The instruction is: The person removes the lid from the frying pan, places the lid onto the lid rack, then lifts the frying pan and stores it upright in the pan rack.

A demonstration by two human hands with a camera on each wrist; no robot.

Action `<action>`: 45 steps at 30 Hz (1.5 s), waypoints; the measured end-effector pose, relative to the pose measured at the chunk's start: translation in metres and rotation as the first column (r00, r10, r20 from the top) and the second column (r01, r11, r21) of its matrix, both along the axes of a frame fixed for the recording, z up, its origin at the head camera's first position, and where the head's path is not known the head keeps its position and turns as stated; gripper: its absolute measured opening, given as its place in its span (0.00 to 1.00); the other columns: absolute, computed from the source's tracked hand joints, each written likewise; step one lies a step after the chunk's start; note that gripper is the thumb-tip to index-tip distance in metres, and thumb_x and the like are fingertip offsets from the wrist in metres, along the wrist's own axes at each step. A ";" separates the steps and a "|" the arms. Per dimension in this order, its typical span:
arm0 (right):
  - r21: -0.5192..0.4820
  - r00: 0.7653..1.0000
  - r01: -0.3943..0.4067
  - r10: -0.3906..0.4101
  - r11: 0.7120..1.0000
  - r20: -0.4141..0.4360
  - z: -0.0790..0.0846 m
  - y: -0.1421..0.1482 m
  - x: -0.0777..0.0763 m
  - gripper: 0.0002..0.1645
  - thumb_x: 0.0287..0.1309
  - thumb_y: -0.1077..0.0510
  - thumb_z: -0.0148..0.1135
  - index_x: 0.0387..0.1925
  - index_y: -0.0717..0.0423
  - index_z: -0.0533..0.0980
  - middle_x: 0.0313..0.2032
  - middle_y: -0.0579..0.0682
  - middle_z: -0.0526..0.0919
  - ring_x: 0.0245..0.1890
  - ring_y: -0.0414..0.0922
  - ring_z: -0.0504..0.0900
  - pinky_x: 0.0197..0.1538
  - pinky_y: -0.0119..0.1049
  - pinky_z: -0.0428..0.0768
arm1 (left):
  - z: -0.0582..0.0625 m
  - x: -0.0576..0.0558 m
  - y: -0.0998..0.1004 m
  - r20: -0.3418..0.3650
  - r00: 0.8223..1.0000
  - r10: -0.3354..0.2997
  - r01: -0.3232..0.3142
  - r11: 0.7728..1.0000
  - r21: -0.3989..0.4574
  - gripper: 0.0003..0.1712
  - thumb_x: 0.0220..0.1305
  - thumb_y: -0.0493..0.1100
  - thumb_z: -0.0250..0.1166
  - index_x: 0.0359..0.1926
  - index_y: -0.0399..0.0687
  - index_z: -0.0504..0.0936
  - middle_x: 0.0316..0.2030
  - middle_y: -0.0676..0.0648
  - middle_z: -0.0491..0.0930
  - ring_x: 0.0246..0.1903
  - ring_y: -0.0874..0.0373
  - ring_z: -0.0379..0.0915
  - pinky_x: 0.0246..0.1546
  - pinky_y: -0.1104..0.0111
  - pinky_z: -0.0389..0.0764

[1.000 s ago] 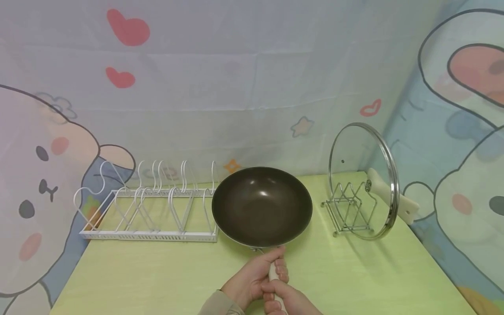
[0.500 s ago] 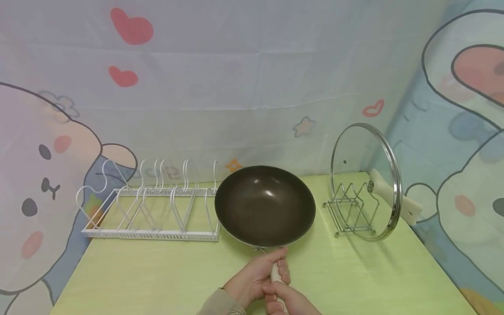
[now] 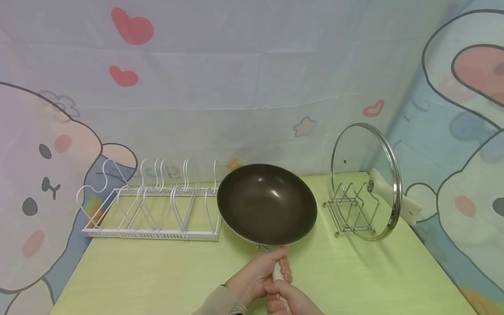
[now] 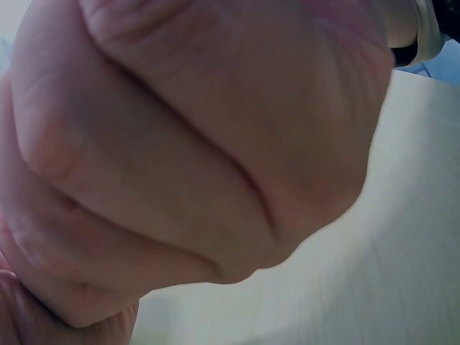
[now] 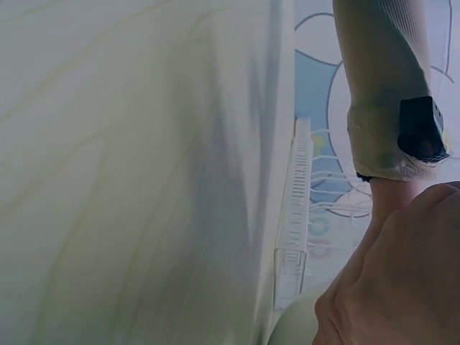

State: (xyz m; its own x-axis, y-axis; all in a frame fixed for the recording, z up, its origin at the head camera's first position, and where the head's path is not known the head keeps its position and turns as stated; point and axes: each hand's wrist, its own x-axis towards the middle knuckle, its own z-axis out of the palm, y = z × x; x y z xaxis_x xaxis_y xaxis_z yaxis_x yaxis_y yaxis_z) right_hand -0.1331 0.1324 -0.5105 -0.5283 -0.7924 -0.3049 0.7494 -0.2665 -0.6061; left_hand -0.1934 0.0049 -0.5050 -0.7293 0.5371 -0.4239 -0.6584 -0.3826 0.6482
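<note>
A wok [image 3: 267, 205] with a dark brown inside fills the middle of the head view, its open side tilted toward me. Both hands grip its cream handle [image 3: 277, 273]. My left hand [image 3: 257, 273] holds the part nearer the pan, thumb laid along the top. Just behind it, my right hand [image 3: 293, 297] holds the handle's rear part and touches the left hand. Curled fingers [image 4: 144, 158] fill most of the left wrist view and hide the handle there. In the right wrist view, a pale green curved edge [image 5: 295, 320] shows beside a hand.
Left of the wok stands a white rack [image 3: 153, 236] with several wire loops. To the right, a small metal rack [image 3: 350, 227] holds an upright glass lid [image 3: 393, 188] with a cream handle. A printed cloth [image 3: 252, 83] hangs behind the pale green table [image 3: 157, 271].
The wok has shifted slightly right and a little up, tilting somewhat more. Both hands keep their grip on its handle. The racks and lid stay in place, while the head view shifted slightly.
</note>
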 end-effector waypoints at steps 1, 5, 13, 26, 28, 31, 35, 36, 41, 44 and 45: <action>0.000 1.000 -0.004 0.004 1.000 0.000 0.000 0.000 0.000 0.23 0.76 0.53 0.44 0.20 0.41 0.58 0.16 0.32 0.60 0.15 0.27 0.53 0.21 0.19 0.49 | 0.000 0.000 0.000 -0.002 1.000 0.002 -0.002 1.000 -0.003 0.22 0.85 0.48 0.53 0.27 0.56 0.64 0.18 0.62 0.64 0.21 0.71 0.60 0.27 0.82 0.67; -0.009 1.000 -0.009 0.009 1.000 -0.002 0.000 0.002 -0.001 0.22 0.75 0.54 0.45 0.21 0.42 0.57 0.16 0.31 0.61 0.14 0.27 0.53 0.20 0.19 0.49 | 0.002 0.000 0.000 -0.003 1.000 0.018 -0.018 1.000 -0.010 0.21 0.85 0.48 0.54 0.28 0.55 0.64 0.19 0.61 0.64 0.20 0.70 0.61 0.27 0.82 0.68; -0.108 0.999 -0.045 0.042 0.993 -0.025 -0.004 0.004 -0.002 0.22 0.74 0.53 0.48 0.20 0.42 0.57 0.15 0.30 0.67 0.14 0.27 0.53 0.18 0.18 0.50 | 0.006 0.001 0.000 -0.017 0.999 0.028 -0.029 0.999 -0.043 0.18 0.84 0.48 0.56 0.32 0.54 0.65 0.19 0.61 0.66 0.21 0.70 0.63 0.28 0.81 0.70; -0.330 0.988 -0.156 0.149 0.931 -0.047 -0.006 0.003 -0.003 0.26 0.74 0.50 0.50 0.19 0.42 0.54 0.15 0.31 0.63 0.13 0.31 0.44 0.16 0.19 0.44 | 0.018 0.005 -0.002 -0.062 0.996 0.071 -0.077 0.991 -0.109 0.16 0.81 0.44 0.59 0.32 0.53 0.66 0.19 0.59 0.67 0.21 0.67 0.63 0.28 0.78 0.71; -0.359 0.986 -0.168 0.163 0.918 -0.043 -0.005 0.002 -0.003 0.25 0.73 0.50 0.51 0.19 0.42 0.55 0.14 0.32 0.59 0.13 0.31 0.43 0.16 0.19 0.43 | 0.020 0.005 -0.002 -0.064 0.995 0.081 -0.087 0.990 -0.112 0.16 0.80 0.44 0.59 0.31 0.53 0.65 0.19 0.59 0.67 0.21 0.67 0.63 0.28 0.78 0.71; -0.396 0.982 -0.186 0.181 0.899 -0.049 -0.009 0.001 -0.005 0.23 0.71 0.49 0.55 0.21 0.41 0.57 0.14 0.33 0.55 0.11 0.30 0.42 0.15 0.20 0.42 | 0.022 0.006 -0.003 -0.068 0.993 0.093 -0.101 0.988 -0.117 0.15 0.79 0.43 0.59 0.33 0.52 0.65 0.19 0.58 0.66 0.21 0.66 0.63 0.28 0.77 0.71; -0.437 0.973 -0.230 0.200 0.870 -0.115 -0.035 -0.001 -0.015 0.22 0.71 0.47 0.57 0.22 0.41 0.59 0.14 0.34 0.54 0.10 0.29 0.46 0.13 0.20 0.45 | 0.026 0.007 -0.004 -0.077 0.992 0.098 -0.107 0.987 -0.123 0.14 0.79 0.43 0.60 0.35 0.52 0.64 0.19 0.58 0.66 0.21 0.66 0.64 0.27 0.77 0.71; -0.446 0.970 -0.241 0.206 0.862 -0.127 -0.039 -0.002 -0.016 0.23 0.70 0.46 0.59 0.23 0.41 0.59 0.14 0.34 0.53 0.09 0.29 0.47 0.12 0.20 0.46 | 0.026 0.007 -0.004 -0.081 0.992 0.097 -0.106 0.986 -0.125 0.14 0.79 0.43 0.59 0.36 0.51 0.64 0.20 0.58 0.66 0.21 0.66 0.64 0.27 0.77 0.71; -0.534 0.966 -0.253 0.237 0.807 -0.100 -0.055 -0.004 -0.021 0.25 0.70 0.45 0.62 0.22 0.41 0.59 0.13 0.34 0.54 0.08 0.28 0.52 0.12 0.19 0.48 | 0.031 0.009 -0.006 -0.090 0.991 0.098 -0.109 0.986 -0.125 0.13 0.79 0.43 0.60 0.40 0.49 0.63 0.20 0.57 0.66 0.21 0.66 0.64 0.29 0.77 0.72; -0.610 0.960 -0.253 0.274 0.751 -0.061 -0.062 -0.005 -0.022 0.25 0.73 0.47 0.59 0.22 0.43 0.58 0.13 0.35 0.55 0.08 0.29 0.52 0.11 0.20 0.49 | 0.033 0.010 -0.007 -0.092 0.990 0.108 -0.118 0.986 -0.119 0.14 0.78 0.42 0.61 0.42 0.48 0.61 0.21 0.57 0.66 0.21 0.65 0.64 0.29 0.77 0.72; -0.627 0.957 -0.259 0.284 0.735 -0.062 -0.059 -0.006 -0.022 0.24 0.74 0.48 0.56 0.22 0.44 0.58 0.13 0.35 0.56 0.08 0.29 0.51 0.11 0.20 0.49 | 0.034 0.011 -0.007 -0.094 0.990 0.110 -0.121 0.985 -0.119 0.14 0.78 0.42 0.61 0.43 0.47 0.61 0.21 0.57 0.66 0.21 0.65 0.63 0.29 0.77 0.72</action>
State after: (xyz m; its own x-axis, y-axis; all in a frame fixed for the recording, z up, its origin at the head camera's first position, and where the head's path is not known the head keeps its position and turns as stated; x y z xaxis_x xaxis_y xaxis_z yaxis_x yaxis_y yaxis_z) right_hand -0.1547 0.1267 -0.5697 -0.2600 -0.9203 0.2924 0.8663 -0.3561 -0.3503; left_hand -0.1828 -0.0024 -0.4711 -0.8201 0.3942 -0.4148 -0.5541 -0.3657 0.7478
